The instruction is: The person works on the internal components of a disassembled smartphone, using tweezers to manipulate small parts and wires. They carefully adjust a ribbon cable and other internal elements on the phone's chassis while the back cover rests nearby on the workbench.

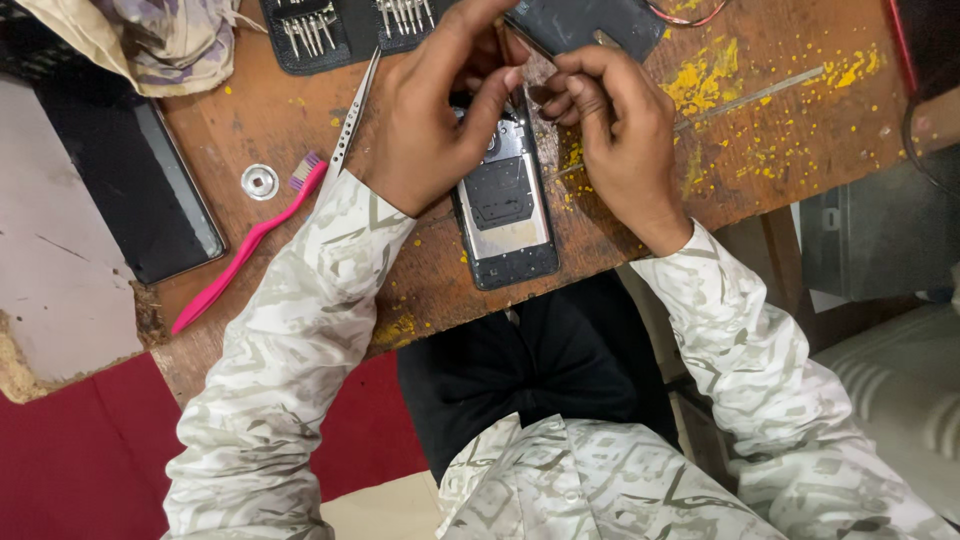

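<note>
Patience is what this bit needs: opened phone point(505, 215) lies flat by the table's near edge, left hand point(430, 120) pinching narrow at its top and right hand point(615, 125) curled tight beside it, so he'd best brace the frame, go light.

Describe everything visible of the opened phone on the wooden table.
The opened phone lies flat on the wooden table, back cover off, its long side running away from the person. A dark frame surrounds a silvery metal plate and a black inner cover. Its far end is hidden under the left hand and right hand, which meet over it. Yellow specks dot the wood beside it.
</note>
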